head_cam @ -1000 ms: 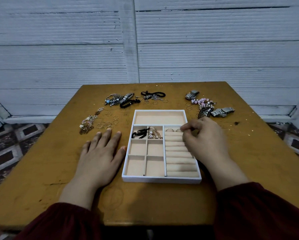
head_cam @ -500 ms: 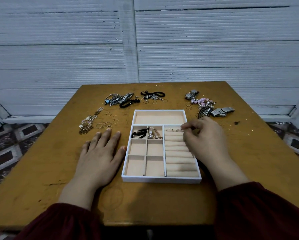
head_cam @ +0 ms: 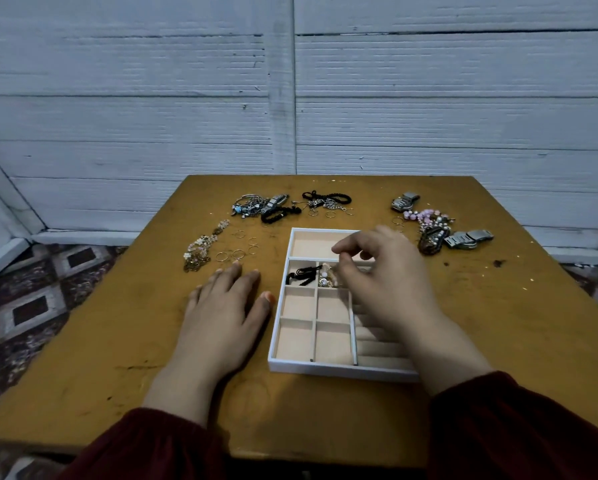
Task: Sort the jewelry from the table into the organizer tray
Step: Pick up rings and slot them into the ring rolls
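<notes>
White peach-lined organizer tray lay under the right hand, its curled fingers blurred, grip untellable; the left hand rested flat, fingers apart, on the ochre bench.

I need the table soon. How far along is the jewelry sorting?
Early. Done: a black cord and a beaded piece lie in the tray. In hand: the right hand hovers over the tray, its hold unclear; the left hand lies flat. Left: rings, chain piles and watches on the table.
</notes>
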A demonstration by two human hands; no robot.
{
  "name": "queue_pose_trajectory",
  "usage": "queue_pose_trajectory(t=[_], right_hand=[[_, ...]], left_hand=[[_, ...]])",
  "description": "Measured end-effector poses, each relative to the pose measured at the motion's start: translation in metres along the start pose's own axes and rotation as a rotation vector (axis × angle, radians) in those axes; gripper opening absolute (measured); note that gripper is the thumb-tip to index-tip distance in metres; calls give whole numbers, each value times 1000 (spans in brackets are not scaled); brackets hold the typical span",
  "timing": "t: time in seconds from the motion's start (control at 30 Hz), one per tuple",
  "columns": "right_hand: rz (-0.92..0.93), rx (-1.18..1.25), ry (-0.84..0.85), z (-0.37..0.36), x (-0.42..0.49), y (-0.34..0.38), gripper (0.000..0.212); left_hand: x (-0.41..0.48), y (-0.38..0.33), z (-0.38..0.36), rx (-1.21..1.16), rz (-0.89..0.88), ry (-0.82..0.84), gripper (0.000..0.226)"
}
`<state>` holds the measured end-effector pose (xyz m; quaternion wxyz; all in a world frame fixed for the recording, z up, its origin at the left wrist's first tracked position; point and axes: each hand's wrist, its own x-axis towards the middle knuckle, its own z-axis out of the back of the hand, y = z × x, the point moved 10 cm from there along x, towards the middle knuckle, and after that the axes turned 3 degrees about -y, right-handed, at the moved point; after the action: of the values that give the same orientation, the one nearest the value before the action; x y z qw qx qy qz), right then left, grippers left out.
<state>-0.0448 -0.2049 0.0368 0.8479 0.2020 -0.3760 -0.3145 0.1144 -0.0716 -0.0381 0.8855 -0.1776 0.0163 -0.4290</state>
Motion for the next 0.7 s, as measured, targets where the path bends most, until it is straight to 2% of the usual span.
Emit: queue_pose_trajectory(t=[0.23,0.43,0.7], right_hand=[[145,-46,185,-54,15,53,19],[213,-165,277,-89,35,79,24],[203,-309,349,-129,63,80,23]], left_hand=[[4,1,26,-103,-3,-157,43],[21,21,52,-178,14,-307,30],[57,61,62,-149,88,-347,22]])
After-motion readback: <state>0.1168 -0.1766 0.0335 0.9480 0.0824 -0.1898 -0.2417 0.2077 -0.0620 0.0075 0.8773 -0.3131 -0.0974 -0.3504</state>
